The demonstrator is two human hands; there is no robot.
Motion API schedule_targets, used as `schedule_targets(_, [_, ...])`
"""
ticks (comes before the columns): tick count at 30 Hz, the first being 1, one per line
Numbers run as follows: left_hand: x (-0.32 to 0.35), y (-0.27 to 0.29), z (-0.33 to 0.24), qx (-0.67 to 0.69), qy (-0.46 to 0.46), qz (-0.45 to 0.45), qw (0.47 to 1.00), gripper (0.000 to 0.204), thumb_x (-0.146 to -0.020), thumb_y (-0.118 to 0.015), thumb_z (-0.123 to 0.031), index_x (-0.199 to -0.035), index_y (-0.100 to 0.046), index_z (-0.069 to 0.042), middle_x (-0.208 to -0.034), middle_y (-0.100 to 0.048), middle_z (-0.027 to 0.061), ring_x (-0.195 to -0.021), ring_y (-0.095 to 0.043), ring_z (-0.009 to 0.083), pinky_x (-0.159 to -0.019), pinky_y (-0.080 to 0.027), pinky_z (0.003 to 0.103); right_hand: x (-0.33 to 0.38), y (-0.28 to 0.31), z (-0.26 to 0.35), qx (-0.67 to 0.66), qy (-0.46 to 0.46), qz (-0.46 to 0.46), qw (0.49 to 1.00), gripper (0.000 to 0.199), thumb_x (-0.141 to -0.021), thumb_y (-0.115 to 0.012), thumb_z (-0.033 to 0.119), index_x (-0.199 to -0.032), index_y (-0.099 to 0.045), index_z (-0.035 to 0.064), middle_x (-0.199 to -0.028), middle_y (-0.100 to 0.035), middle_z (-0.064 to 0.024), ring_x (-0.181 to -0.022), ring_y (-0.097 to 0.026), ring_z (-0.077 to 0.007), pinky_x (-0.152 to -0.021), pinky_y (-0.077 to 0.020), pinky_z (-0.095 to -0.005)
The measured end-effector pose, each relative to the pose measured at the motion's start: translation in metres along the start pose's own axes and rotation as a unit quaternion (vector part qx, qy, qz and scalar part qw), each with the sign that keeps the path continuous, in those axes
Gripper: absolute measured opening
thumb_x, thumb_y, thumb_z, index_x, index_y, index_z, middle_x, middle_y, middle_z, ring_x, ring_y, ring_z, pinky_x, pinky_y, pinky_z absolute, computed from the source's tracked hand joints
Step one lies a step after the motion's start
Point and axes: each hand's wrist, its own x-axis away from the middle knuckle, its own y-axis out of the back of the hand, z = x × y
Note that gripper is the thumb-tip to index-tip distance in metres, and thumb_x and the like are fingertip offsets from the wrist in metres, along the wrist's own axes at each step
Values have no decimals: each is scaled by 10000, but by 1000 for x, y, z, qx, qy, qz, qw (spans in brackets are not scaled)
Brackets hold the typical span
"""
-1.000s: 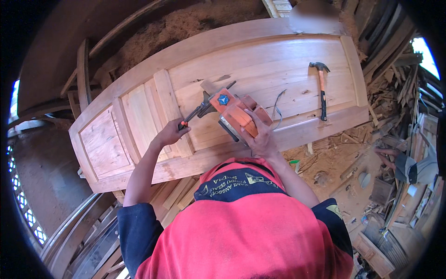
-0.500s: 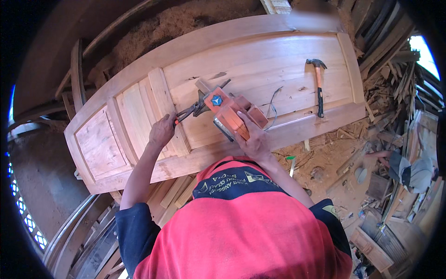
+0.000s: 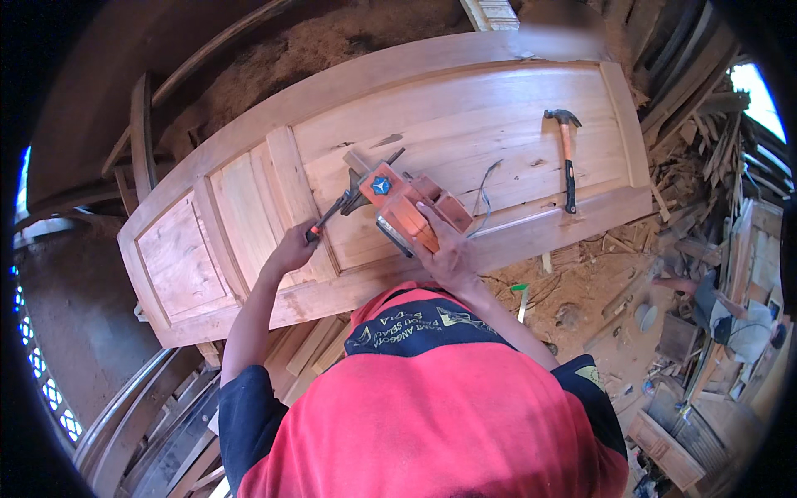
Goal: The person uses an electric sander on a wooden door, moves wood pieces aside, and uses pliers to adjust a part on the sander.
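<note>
A large unfinished wooden door (image 3: 465, 116) lies flat in front of me. On it sits an orange electric planer (image 3: 407, 203) with its grey cord (image 3: 483, 187) trailing to the right. My right hand (image 3: 448, 253) grips the planer's near end. My left hand (image 3: 292, 247) holds pliers with orange-and-black handles (image 3: 332, 212), their jaws against the planer's left side. My red and dark blue shirt fills the lower part of the view.
A hammer with a black grip (image 3: 567, 158) lies on the door's right part. Wood scraps and offcuts (image 3: 706, 166) pile up at the right, sawdust (image 3: 573, 282) covers the ground below the door, and planks (image 3: 315, 344) lean under its near edge.
The planer, pliers and both hands have shifted slightly left and down on the door. Both grips stay the same.
</note>
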Motion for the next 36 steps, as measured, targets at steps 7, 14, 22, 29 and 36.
schedule_targets(7, [10, 1, -9, -40, -50, -47, 997, 239, -898, -576, -98, -1135, -548, -93, -874, -655, 207, -856, -661, 437, -703, -522, 535, 4, -6, 4, -40, 1, 0, 999, 627, -878, -689, 301, -1452, -472, 170, -1040, -692, -184, -896, -695, -353, -723, -563, -463])
schedule_targets(14, [5, 17, 13, 160, 83, 151, 972, 196, -934, -577, -138, -1128, -569, -115, -721, -618, 157, -714, -665, 390, -612, -504, 507, 2, -10, 6, -36, 6, -17, 999, 608, -880, -690, 331, -1438, -497, 183, -967, -703, -156, -838, -699, -352, -692, -559, -470])
schedule_targets(22, [11, 3, 7, -5, -88, -72, 994, 141, -903, -622, -137, -1027, -604, -73, -771, -601, 152, -686, -620, 323, -632, -522, 408, 4, -14, 7, -70, -26, -35, 997, 588, -894, -677, 347, -1433, -502, 190, -974, -704, -161, -846, -700, -352, -700, -557, -469])
schedule_targets(29, [16, 13, 5, -260, -91, -214, 937, 169, -879, -670, -156, -999, -634, -43, -768, -565, 1, -556, -538, 191, -524, -469, 313, 5, -13, 8, -84, -25, -19, 996, 594, -885, -689, 311, -1431, -499, 175, -1057, -703, -179, -937, -697, -354, -757, -561, -448])
schedule_targets(36, [21, 29, 2, 0, 34, 24, 999, 142, -866, -603, -97, -1005, -579, -110, -747, -649, 182, -749, -665, 395, -624, -519, 493, 8, -11, 12, -95, -43, 10, 995, 599, -874, -691, 272, -1431, -499, 160, -1236, -661, -162, -1053, -673, -362, -824, -559, -437])
